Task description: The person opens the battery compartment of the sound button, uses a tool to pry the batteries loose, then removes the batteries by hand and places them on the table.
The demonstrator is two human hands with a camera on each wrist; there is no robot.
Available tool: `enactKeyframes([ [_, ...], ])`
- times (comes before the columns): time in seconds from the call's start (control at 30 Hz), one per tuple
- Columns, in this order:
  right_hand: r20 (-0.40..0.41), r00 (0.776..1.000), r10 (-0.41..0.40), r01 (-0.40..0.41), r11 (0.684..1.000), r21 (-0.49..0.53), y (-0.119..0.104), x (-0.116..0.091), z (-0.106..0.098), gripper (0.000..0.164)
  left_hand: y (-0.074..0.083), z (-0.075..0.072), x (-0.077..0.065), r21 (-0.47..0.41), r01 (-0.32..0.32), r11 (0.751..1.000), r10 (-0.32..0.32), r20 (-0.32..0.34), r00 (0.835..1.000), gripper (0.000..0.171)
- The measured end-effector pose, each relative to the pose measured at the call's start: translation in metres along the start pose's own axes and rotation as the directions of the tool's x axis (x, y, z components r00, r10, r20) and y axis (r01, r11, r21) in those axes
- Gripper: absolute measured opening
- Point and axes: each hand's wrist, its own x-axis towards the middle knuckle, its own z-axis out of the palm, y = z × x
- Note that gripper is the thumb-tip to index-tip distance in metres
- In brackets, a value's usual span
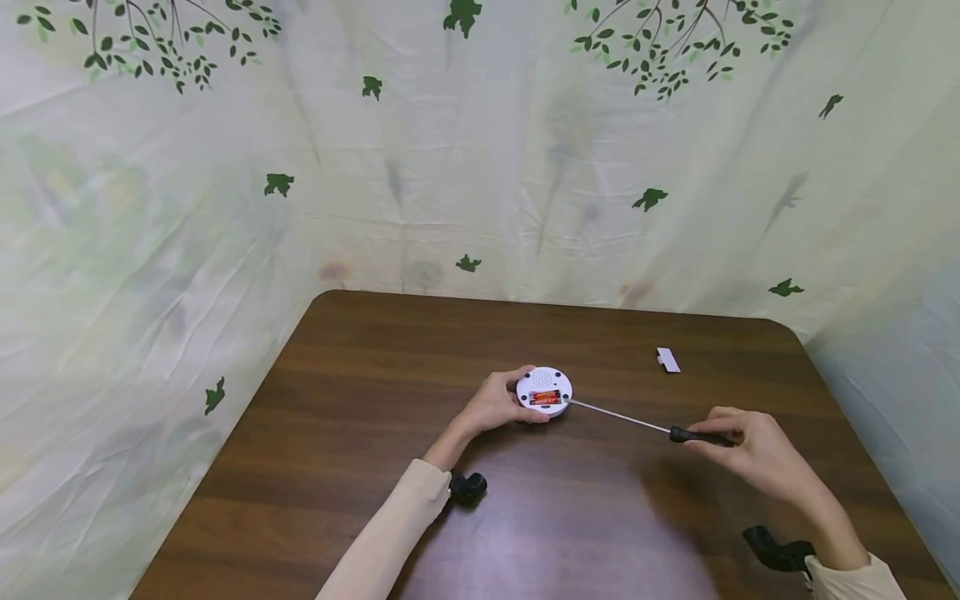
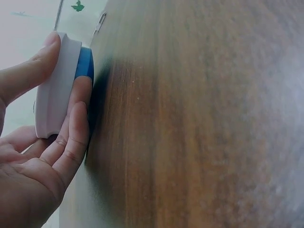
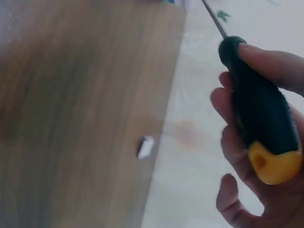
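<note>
My left hand (image 1: 500,402) grips a small round white device (image 1: 542,381) by its edge, its battery side facing up. Red batteries (image 1: 545,397) lie in its uncovered compartment, and in the left wrist view a blue part (image 2: 84,64) shows on its other side. My right hand (image 1: 757,446) holds a screwdriver (image 3: 261,109) by its dark handle with a yellow end. The long metal shaft reaches left, and its tip is at the device's right edge beside the batteries; whether it touches is too small to tell.
A small white battery cover (image 1: 668,360) lies on the brown wooden table (image 1: 390,350), toward the back right. Black wrist camera mounts (image 1: 468,487) stick out by both sleeves. A leaf-printed cloth (image 1: 487,167) hangs behind the table and at its sides.
</note>
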Motion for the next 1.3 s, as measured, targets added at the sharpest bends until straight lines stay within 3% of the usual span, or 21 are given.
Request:
enactKeyframes([
  [0.17,-0.124,0.991,0.04,-0.045,0.998,-0.035,0.003,-0.005,-0.018,0.009,0.001,0.001,0.0,0.012,0.0,1.0,0.0,0.002,1.0,0.083],
  [0.27,-0.222,0.973,0.062,-0.079,0.995,-0.068,0.007,-0.006,-0.025,0.011,0.003,0.001,0.0,0.004,0.008,1.0,-0.008,0.001,1.0,0.084],
  [0.4,-0.354,0.923,0.153,-0.196,0.977,-0.087,0.013,-0.004,-0.027,0.024,0.004,0.0,-0.001,-0.004,0.008,1.0,-0.008,-0.001,1.0,0.084],
  [0.57,-0.455,0.851,0.262,-0.357,0.924,-0.135,0.023,-0.007,-0.022,0.032,0.003,0.001,-0.001,0.01,0.004,1.0,-0.004,0.002,1.0,0.082],
  [0.77,-0.472,0.805,0.36,-0.472,0.87,-0.142,0.031,-0.011,-0.017,0.034,0.004,0.001,-0.001,0.011,0.004,1.0,-0.004,0.006,1.0,0.082],
  [0.97,-0.419,0.765,0.488,-0.573,0.814,-0.097,0.034,-0.008,-0.012,0.038,0.005,0.0,-0.001,-0.007,0.007,1.0,-0.007,0.007,1.0,0.083],
  [1.3,-0.378,0.759,0.531,-0.602,0.793,-0.094,0.037,-0.001,0.004,0.038,0.005,0.001,-0.001,-0.038,0.026,0.999,-0.025,0.011,1.0,0.084],
])
